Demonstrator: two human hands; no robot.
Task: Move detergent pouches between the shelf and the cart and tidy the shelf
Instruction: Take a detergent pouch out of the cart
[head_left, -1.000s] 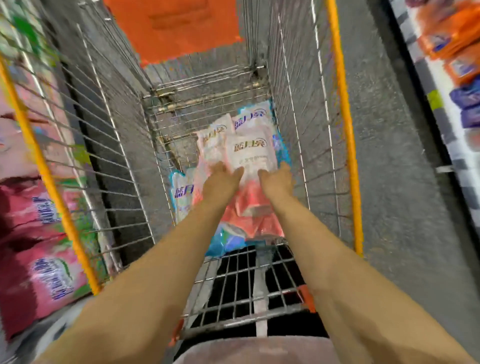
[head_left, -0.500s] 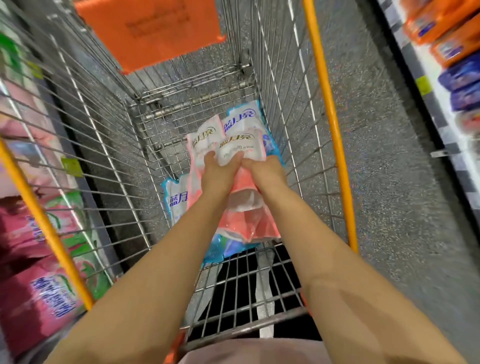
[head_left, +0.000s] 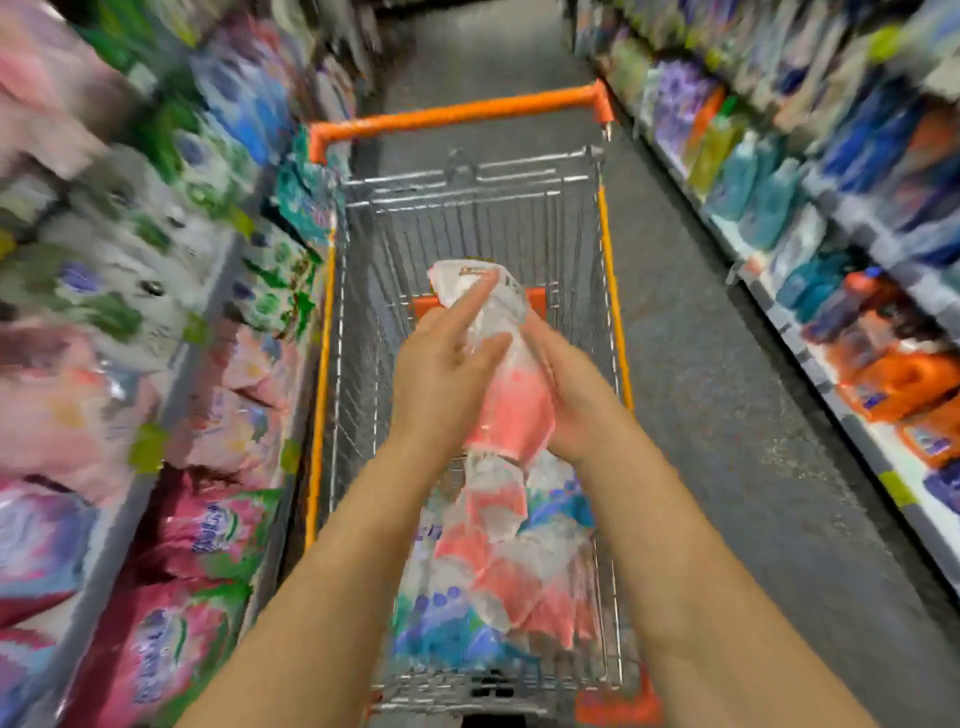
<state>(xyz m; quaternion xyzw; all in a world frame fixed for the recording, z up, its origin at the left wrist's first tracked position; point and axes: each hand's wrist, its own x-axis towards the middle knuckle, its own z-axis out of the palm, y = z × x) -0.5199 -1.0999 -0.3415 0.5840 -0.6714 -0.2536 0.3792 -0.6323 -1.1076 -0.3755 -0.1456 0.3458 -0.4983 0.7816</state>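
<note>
A pink-and-white detergent pouch (head_left: 511, 415) is held upright above the wire cart (head_left: 457, 113), between both hands. My left hand (head_left: 444, 376) presses on its left face with fingers stretched out straight. From the right, my right hand (head_left: 569, 397) cups it, thumb along the edge and fingers hidden behind the pouch. Below, several more pink, white and blue pouches (head_left: 467, 587) lie piled at the near end of the cart. The frame is motion-blurred.
The left shelf (head_left: 111, 551) stands close against the cart, stacked with pink, green and white pouches (head_left: 208, 525). Across a grey aisle floor (head_left: 727, 364), the right shelf holds orange jugs (head_left: 904, 384) and blue bottles (head_left: 753, 182).
Both hands took a pouch from the pile on the cart floor and lifted it up above the cart. The view swung up from the cart's inside to the aisle.
</note>
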